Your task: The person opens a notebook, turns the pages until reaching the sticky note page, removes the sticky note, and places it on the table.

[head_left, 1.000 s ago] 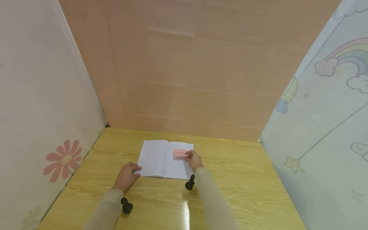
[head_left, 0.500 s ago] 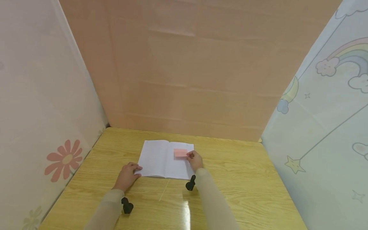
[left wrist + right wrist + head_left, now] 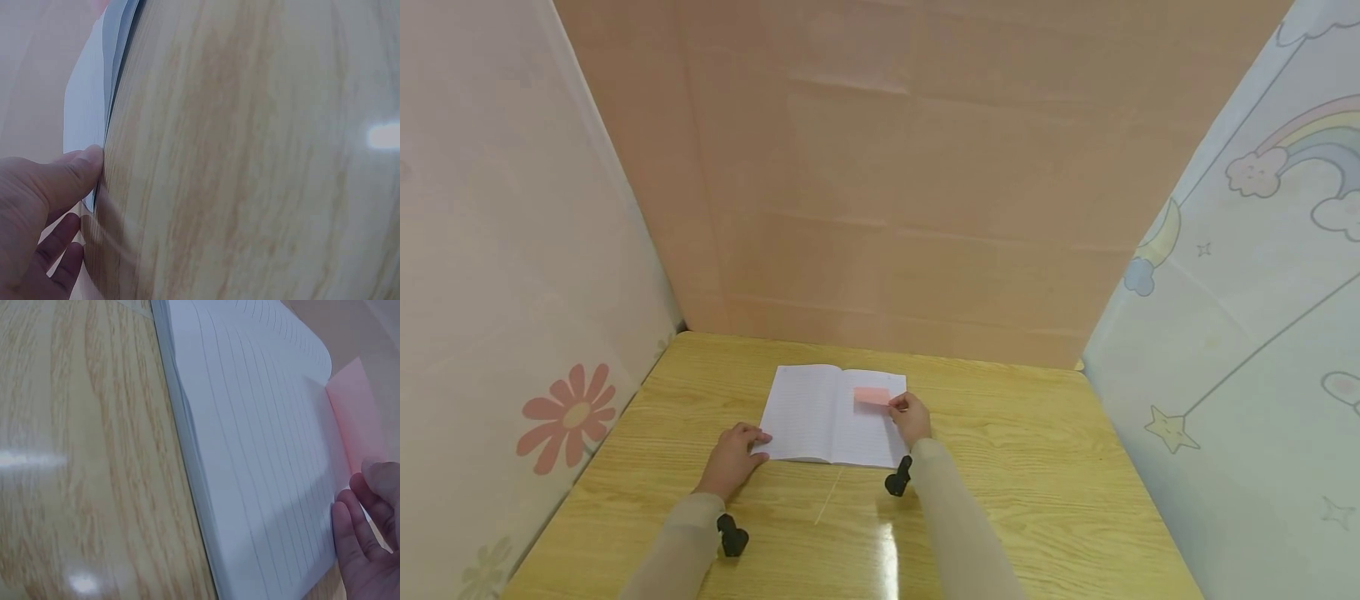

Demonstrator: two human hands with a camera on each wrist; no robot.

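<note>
Lying open at the lower centre of the head view, the notebook point(image 3: 831, 414) shows two white pages ruled with thin grey lines, on a yellow wood-grain table point(image 3: 1022, 467). A pink sticky note point(image 3: 872, 396) sits in the upper part of the right-hand page. No writing, brand or label can be read on the pages or the note.

The right hand point(image 3: 912, 417) pinches the note's right edge between curled fingers and thumb. The left hand point(image 3: 730, 457) rests at the notebook's lower-left corner, its fingers relaxed and close together, thumb on the page edge.

The right wrist view shows what the head view cannot (it is much closer): the ruled lines, the stack of leaves along the book's edge, and the note point(image 3: 356, 419) standing up off the paper above the fingertips point(image 3: 350, 531). The left wrist view shows the thumb point(image 3: 75, 172) pressing the thin page edges point(image 3: 100, 106) against the tabletop.
</note>
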